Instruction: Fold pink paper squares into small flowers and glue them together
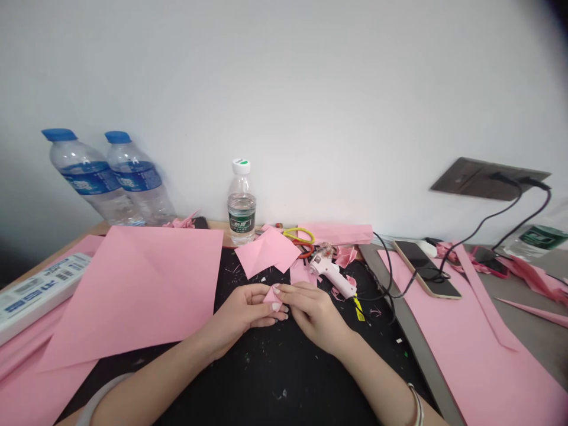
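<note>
A small folded piece of pink paper [272,297] is held between both hands above the black mat [284,367]. My left hand [244,307] pinches it from the left, with the thumb on top and the other fingers beneath. My right hand [313,307] grips its right edge, fingertips pressed to the upper corner. Just beyond the hands lie pink paper squares [268,251]. A white hot glue gun [332,273] rests on the mat to the right of them. Behind the squares sit scissors [298,236] with yellow and orange handles.
Large pink sheets [164,284] cover the left side, beside a long white box [42,293]. Water bottles [242,204] stand along the wall. On the right are a phone [428,269], pink paper [470,331] and black cables [390,278] running from a wall socket [470,177].
</note>
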A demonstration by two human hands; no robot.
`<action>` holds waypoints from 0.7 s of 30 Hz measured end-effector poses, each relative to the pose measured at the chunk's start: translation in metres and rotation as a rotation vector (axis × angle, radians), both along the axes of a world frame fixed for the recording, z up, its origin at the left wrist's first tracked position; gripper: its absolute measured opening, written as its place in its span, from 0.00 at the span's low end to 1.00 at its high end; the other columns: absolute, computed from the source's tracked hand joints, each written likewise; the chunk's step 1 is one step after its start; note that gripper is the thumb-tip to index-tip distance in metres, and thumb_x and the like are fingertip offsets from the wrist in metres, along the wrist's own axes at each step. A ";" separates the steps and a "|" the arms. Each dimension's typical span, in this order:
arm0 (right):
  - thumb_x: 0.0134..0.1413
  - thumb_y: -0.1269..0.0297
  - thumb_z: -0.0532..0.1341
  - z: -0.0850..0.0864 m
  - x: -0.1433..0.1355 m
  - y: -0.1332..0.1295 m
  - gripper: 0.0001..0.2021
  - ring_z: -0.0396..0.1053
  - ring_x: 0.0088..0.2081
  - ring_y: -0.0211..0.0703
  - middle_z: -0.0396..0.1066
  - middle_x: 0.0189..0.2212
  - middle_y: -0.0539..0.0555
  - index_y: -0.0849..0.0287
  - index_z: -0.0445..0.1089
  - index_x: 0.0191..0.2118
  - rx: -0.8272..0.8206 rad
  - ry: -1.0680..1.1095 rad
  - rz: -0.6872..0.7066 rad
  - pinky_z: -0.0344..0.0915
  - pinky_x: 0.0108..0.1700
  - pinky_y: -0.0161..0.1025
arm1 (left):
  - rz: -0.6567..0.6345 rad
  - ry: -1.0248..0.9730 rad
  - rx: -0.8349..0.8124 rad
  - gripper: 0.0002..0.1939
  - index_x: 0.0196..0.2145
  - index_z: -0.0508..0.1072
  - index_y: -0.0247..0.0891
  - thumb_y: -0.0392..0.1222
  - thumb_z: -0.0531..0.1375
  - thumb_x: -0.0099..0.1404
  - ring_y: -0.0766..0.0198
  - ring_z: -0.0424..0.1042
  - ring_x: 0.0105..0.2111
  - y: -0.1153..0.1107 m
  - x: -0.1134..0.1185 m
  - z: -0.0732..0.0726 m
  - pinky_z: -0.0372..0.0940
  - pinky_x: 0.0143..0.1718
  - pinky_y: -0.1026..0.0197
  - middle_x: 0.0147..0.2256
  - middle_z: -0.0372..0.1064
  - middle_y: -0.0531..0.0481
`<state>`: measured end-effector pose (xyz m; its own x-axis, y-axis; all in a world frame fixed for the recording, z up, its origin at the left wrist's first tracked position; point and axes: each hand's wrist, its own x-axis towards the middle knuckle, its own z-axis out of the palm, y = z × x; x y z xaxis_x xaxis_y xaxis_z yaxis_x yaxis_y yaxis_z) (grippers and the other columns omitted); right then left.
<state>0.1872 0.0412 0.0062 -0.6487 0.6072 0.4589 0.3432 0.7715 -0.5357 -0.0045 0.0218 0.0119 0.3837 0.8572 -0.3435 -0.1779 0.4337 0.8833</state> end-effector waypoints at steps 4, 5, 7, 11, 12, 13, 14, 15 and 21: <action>0.55 0.77 0.52 0.005 -0.002 -0.006 0.17 0.69 0.39 0.40 0.72 0.43 0.55 0.56 0.65 0.49 -0.143 0.097 -0.108 0.66 0.40 0.37 | -0.043 0.071 0.049 0.13 0.41 0.71 0.35 0.39 0.63 0.58 0.61 0.77 0.37 0.000 0.001 -0.001 0.67 0.37 0.65 0.36 0.77 0.46; 0.55 0.76 0.52 0.005 -0.003 -0.006 0.15 0.69 0.34 0.39 0.72 0.39 0.54 0.58 0.64 0.48 -0.200 0.113 -0.150 0.66 0.36 0.35 | -0.060 0.086 0.069 0.13 0.41 0.70 0.35 0.39 0.63 0.58 0.61 0.77 0.35 -0.001 0.002 -0.001 0.68 0.36 0.64 0.35 0.77 0.46; 0.56 0.72 0.53 0.006 -0.004 -0.007 0.06 0.64 0.26 0.35 0.68 0.28 0.50 0.59 0.64 0.39 -0.293 0.093 -0.197 0.61 0.28 0.32 | -0.097 0.089 0.104 0.14 0.41 0.65 0.37 0.37 0.62 0.57 0.60 0.78 0.32 -0.003 0.003 -0.002 0.68 0.33 0.63 0.31 0.77 0.49; 0.59 0.70 0.51 0.004 -0.006 -0.006 0.13 0.54 0.20 0.31 0.55 0.17 0.44 0.59 0.56 0.23 -0.417 -0.048 -0.092 0.50 0.22 0.30 | -0.178 0.054 0.154 0.18 0.41 0.58 0.40 0.33 0.62 0.57 0.61 0.77 0.29 -0.007 0.006 -0.005 0.67 0.30 0.63 0.26 0.76 0.54; 0.59 0.71 0.50 0.003 -0.006 -0.006 0.14 0.53 0.20 0.31 0.55 0.17 0.44 0.59 0.54 0.22 -0.443 -0.062 -0.064 0.49 0.23 0.30 | -0.188 0.054 0.162 0.19 0.42 0.57 0.40 0.33 0.62 0.57 0.61 0.77 0.29 -0.008 0.006 -0.005 0.66 0.30 0.63 0.26 0.76 0.54; 0.60 0.71 0.49 0.003 -0.007 -0.007 0.15 0.54 0.20 0.31 0.55 0.17 0.44 0.59 0.53 0.22 -0.465 -0.066 -0.047 0.50 0.23 0.30 | -0.196 0.055 0.165 0.20 0.43 0.57 0.40 0.33 0.62 0.57 0.61 0.77 0.29 -0.008 0.006 -0.006 0.66 0.30 0.63 0.25 0.76 0.54; 0.61 0.70 0.48 0.003 -0.008 -0.007 0.15 0.54 0.20 0.31 0.56 0.17 0.44 0.59 0.52 0.22 -0.479 -0.065 -0.042 0.50 0.23 0.30 | -0.200 0.055 0.164 0.20 0.43 0.57 0.40 0.33 0.61 0.57 0.61 0.77 0.29 -0.009 0.006 -0.007 0.66 0.30 0.63 0.26 0.76 0.54; 0.61 0.70 0.47 0.003 -0.008 -0.008 0.15 0.55 0.20 0.32 0.57 0.17 0.45 0.58 0.52 0.22 -0.485 -0.062 -0.049 0.50 0.23 0.30 | -0.202 0.054 0.160 0.20 0.44 0.57 0.40 0.33 0.61 0.57 0.61 0.77 0.29 -0.008 0.006 -0.007 0.67 0.31 0.63 0.26 0.76 0.54; 0.62 0.68 0.45 0.000 -0.010 -0.011 0.14 0.54 0.20 0.34 0.56 0.17 0.45 0.57 0.52 0.23 -0.475 -0.028 -0.099 0.51 0.24 0.32 | -0.200 0.038 0.119 0.19 0.44 0.57 0.40 0.35 0.61 0.58 0.61 0.77 0.29 -0.006 0.007 -0.006 0.67 0.31 0.62 0.27 0.76 0.53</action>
